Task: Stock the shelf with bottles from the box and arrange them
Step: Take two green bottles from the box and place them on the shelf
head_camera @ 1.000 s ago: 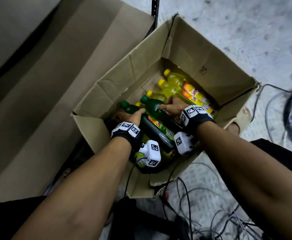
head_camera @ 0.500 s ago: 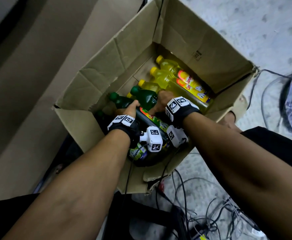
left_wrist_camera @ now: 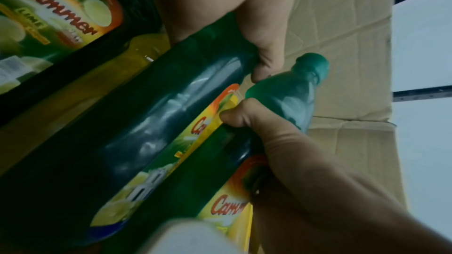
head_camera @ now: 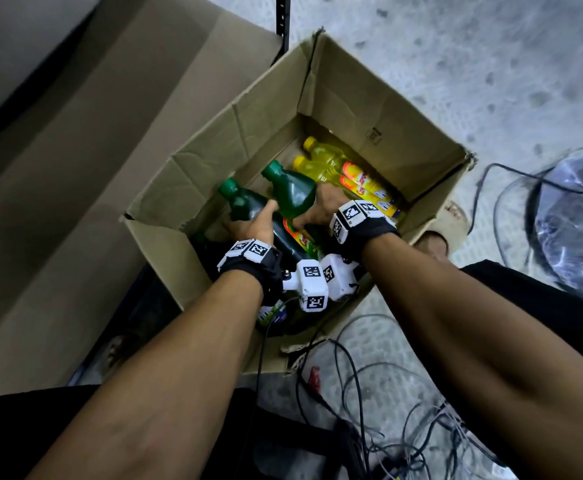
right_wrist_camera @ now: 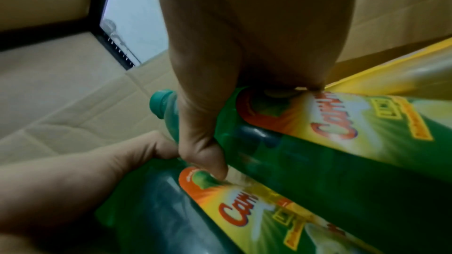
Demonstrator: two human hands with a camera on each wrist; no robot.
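An open cardboard box (head_camera: 387,102) stands on the floor with several bottles lying in it. Both hands are inside it. My left hand (head_camera: 248,221) grips a green bottle (head_camera: 240,202) below the neck, its cap pointing up and to the left. My right hand (head_camera: 312,211) grips a second green bottle (head_camera: 292,192) beside it, raised a little higher. In the left wrist view the left hand (left_wrist_camera: 244,121) curls round its bottle (left_wrist_camera: 281,98). In the right wrist view the right hand (right_wrist_camera: 215,161) wraps its bottle (right_wrist_camera: 305,157). Yellow bottles (head_camera: 328,164) lie at the box's far side.
Left of the box lies a shelf board covered in brown cardboard (head_camera: 75,174), with a black upright post (head_camera: 281,26) at its corner. Loose cables (head_camera: 352,382) trail over the grey floor in front. A sandalled foot (head_camera: 435,237) and a plastic bag (head_camera: 577,220) are on the right.
Both hands have closed round the two green bottles and raised them neck-first from the pile. The right hand's bottle now stands steeper above the yellow ones.
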